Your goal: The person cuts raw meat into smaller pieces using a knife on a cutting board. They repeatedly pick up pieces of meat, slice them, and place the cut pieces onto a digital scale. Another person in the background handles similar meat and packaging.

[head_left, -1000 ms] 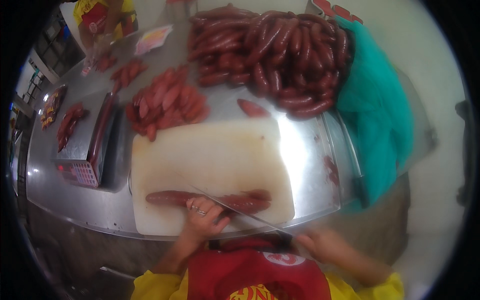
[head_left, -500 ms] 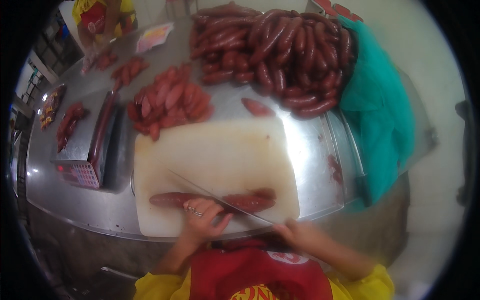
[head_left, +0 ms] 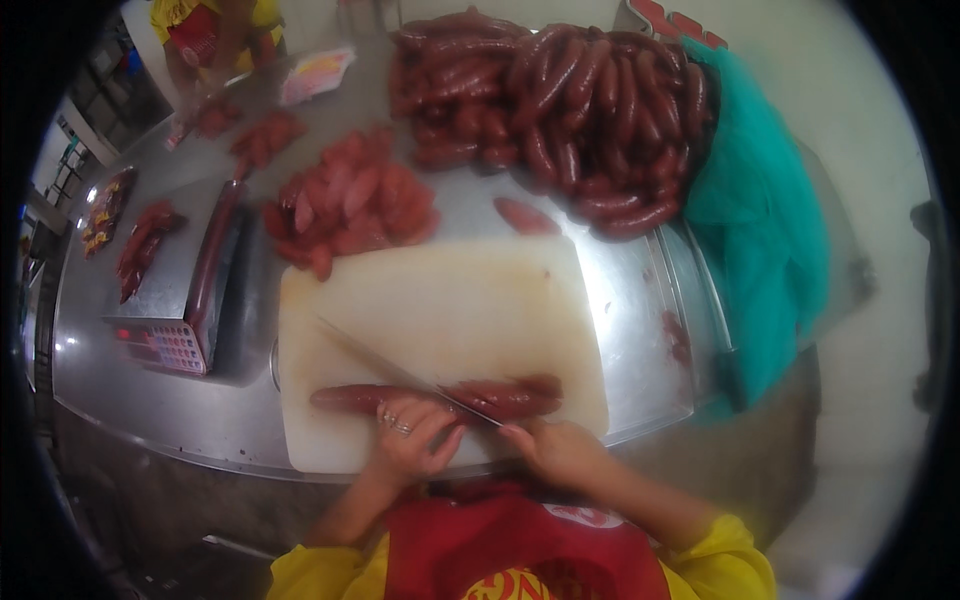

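On the white cutting board (head_left: pixel 440 300) lies a long dark red sausage (head_left: pixel 348 398), its right part cut into slanted slices (head_left: pixel 530 398). My left hand (head_left: pixel 410 440) presses on the sausage near its middle with curled fingers, a ring on one of them. My right hand (head_left: pixel 555 452), closed round a knife handle that it mostly hides, is low on the board's right side. The knife blade (head_left: pixel 380 360) slants up-left across the sausage beside my left fingertips. A loose pile of lighter red slices (head_left: pixel 345 205) touches the board's back edge.
A large heap of sausages (head_left: pixel 600 110) and a teal mesh cloth (head_left: pixel 760 250) sit at the right back. On the left of the steel table (head_left: pixel 170 420) are a scale (head_left: pixel 160 340) carrying sausage, a package (head_left: pixel 105 215) and more slices. A co-worker (head_left: pixel 215 40) stands at the far side.
My right hand and the knife have moved left and up, with the blade reaching farther across the board. My left hand still rests on the sausage.
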`<state>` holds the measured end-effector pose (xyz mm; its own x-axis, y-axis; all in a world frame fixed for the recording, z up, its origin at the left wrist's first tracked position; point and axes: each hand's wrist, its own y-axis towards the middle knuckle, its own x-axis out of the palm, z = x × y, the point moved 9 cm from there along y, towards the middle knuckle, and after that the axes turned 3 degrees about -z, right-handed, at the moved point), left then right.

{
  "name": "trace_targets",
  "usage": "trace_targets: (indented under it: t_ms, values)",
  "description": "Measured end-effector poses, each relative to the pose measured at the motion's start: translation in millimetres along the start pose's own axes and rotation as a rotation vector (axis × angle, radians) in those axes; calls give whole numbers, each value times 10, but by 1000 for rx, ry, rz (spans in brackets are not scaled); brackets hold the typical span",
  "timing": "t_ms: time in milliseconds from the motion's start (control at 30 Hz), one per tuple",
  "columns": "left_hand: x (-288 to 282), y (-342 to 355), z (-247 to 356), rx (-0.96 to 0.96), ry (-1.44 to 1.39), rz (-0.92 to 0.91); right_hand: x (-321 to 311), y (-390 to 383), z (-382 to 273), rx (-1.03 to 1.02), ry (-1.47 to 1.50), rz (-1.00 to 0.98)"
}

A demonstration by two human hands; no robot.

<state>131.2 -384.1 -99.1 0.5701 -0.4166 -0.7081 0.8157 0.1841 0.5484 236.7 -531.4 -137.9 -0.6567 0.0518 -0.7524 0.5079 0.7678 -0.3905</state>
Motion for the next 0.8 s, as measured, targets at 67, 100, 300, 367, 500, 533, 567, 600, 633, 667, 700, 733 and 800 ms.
trace_targets:
  t_ms: [67,100,300,367,500,533,567,600,633,667,700,733,800]
  values:
    - [-78,-43,-46,-18,23,22,-97,-294,167,109,-63,-102]
    - [-88,-62,-76,-29,25,4,-221,-492,200,93,-76,-101]
    - [-87,-92,-150,-51,-22,-20,-356,-984,348,167,-93,-141]
    - [-82,-80,-161,-72,-17,-5,-160,-630,234,97,-67,-83]
    - [-96,-68,-121,-42,-14,4,169,54,-187,-99,-82,40]
    - [-111,-74,-115,-34,-4,2,213,112,-168,-51,-43,3]
    - [-132,-79,-114,-22,4,0,197,159,-214,-68,6,24]
    - [-161,-84,-128,-20,27,13,106,137,-293,-129,58,82]
    - [-205,-104,-142,-21,46,25,89,60,-229,-60,25,24]
    - [-238,-120,-168,-29,60,38,-4,-99,-156,-34,-5,-3]
    - [-250,-140,-201,-47,66,24,-86,-290,-77,-6,-35,-34]
    - [-260,-160,-242,-72,69,9,-154,-477,13,49,-35,-61]
    - [-265,-188,-279,-89,58,-1,-311,-847,125,98,-63,-91]
